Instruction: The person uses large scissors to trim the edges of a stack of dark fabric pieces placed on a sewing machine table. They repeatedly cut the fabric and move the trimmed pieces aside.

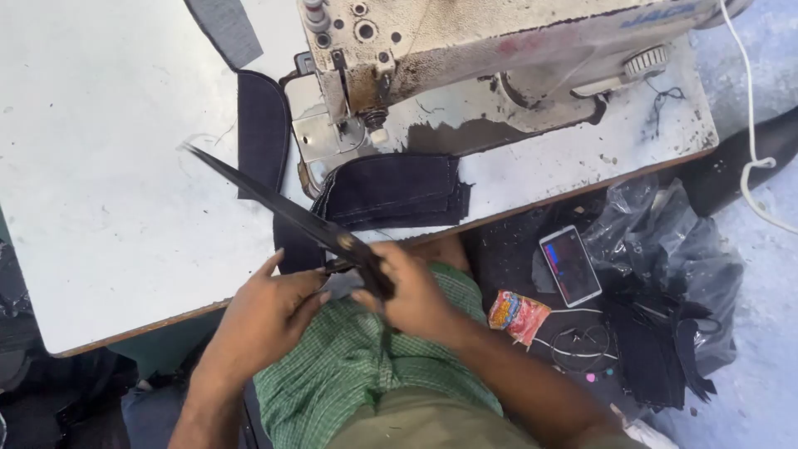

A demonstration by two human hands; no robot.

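Note:
My right hand (pixel 409 293) grips the handles of a long pair of dark scissors (pixel 274 204), whose blades point up and left over the white table (pixel 108 183). My left hand (pixel 270 309) is close beside it at the table's front edge, fingertips pinching a small dark piece right at the scissors' pivot. A stack of dark denim pieces (pixel 397 189) lies just beyond my hands, under the head of the worn sewing machine (pixel 465 50). Another dark fabric strip (pixel 262 129) lies to the left of the needle plate.
A grey fabric piece (pixel 223 29) lies at the table's far edge. To my right, below the table, rest a phone (pixel 570 266), a small red and yellow packet (pixel 517 314), black plastic bags (pixel 665 241) and more dark cloth pieces (pixel 652 357). A white cable (pixel 752 125) hangs at right.

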